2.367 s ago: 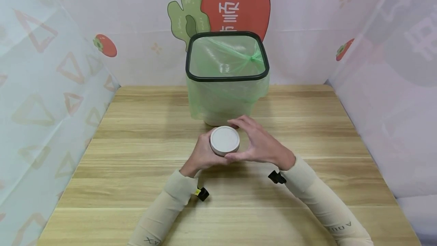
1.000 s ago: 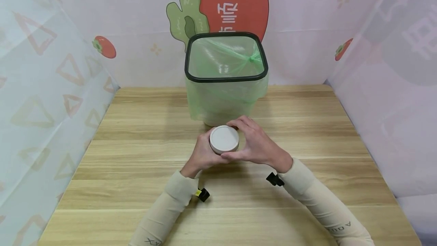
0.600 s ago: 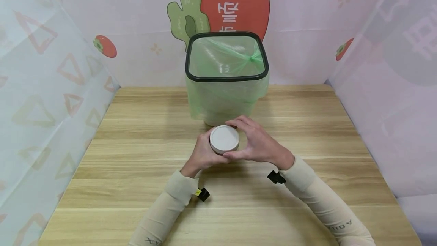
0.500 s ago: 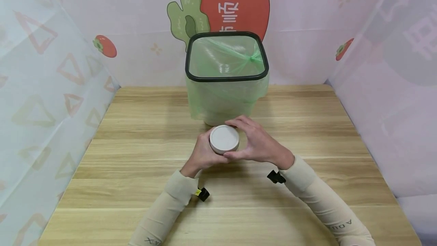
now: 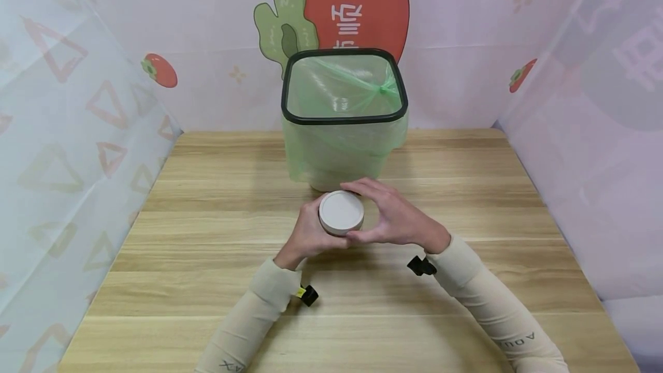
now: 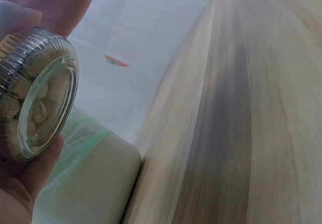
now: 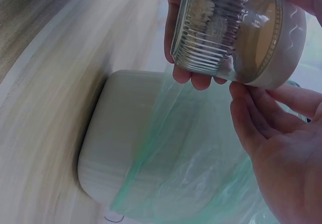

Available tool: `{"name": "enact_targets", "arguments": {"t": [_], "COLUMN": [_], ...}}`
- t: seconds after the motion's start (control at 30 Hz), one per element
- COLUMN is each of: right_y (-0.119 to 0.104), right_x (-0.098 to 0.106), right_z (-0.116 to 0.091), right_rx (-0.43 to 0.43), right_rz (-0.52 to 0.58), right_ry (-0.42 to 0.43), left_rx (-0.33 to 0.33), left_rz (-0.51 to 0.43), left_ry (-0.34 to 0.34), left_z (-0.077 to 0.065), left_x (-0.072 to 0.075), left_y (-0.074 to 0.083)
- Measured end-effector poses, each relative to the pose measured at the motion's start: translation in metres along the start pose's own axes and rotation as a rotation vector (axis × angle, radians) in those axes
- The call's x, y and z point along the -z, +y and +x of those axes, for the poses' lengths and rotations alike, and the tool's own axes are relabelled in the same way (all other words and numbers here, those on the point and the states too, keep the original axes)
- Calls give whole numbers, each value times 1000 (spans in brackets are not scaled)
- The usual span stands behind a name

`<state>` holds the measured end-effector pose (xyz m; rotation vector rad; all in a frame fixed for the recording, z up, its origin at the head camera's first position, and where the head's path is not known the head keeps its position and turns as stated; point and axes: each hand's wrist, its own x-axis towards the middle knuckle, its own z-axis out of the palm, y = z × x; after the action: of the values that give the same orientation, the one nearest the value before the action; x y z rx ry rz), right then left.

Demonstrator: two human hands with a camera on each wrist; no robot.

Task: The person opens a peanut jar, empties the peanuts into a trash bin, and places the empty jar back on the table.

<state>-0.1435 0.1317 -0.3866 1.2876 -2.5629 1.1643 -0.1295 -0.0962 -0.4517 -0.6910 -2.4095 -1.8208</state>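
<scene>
A ribbed clear glass jar (image 7: 209, 38) with a white screw lid (image 5: 341, 210) is held in front of the bin, lid upward in the head view. Through its base (image 6: 48, 108) in the left wrist view, several beige, nut-like pieces show inside. My left hand (image 5: 309, 232) grips the glass body from the left. From the right, my right hand (image 5: 399, 216) holds the lid's edge, thumb on the near side and fingers on the far side. The right wrist view shows these fingers (image 7: 259, 105) bent against the lid's rim.
Directly behind the jar stands a pale bin lined with a green bag; its black rim (image 5: 344, 120) faces up. The wooden table (image 5: 217, 246) runs beneath both arms. Printed cloth walls (image 5: 217, 91) close off the back and both sides.
My right hand has shifted slightly rightward at the lid, its thumb a little further along the near edge. Jar and left hand stay almost where they were.
</scene>
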Motion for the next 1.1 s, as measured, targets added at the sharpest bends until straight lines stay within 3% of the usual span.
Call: {"name": "enact_targets", "arguments": {"t": [0.43, 0.87, 1.1], "right_y": [-1, -14, -17], "right_x": [1, -8, -13], "right_z": [-4, -5, -4], "right_rx": [-14, -116, -120], "right_rz": [2, -125, -198], "right_ry": [-39, 106, 164], "left_rx": [2, -14, -21], "left_rz": [-8, 10, 21], "left_ry": [10, 30, 47], "left_z": [-1, 1, 3], "left_x": [-1, -1, -1], "left_y": [1, 0, -1]}}
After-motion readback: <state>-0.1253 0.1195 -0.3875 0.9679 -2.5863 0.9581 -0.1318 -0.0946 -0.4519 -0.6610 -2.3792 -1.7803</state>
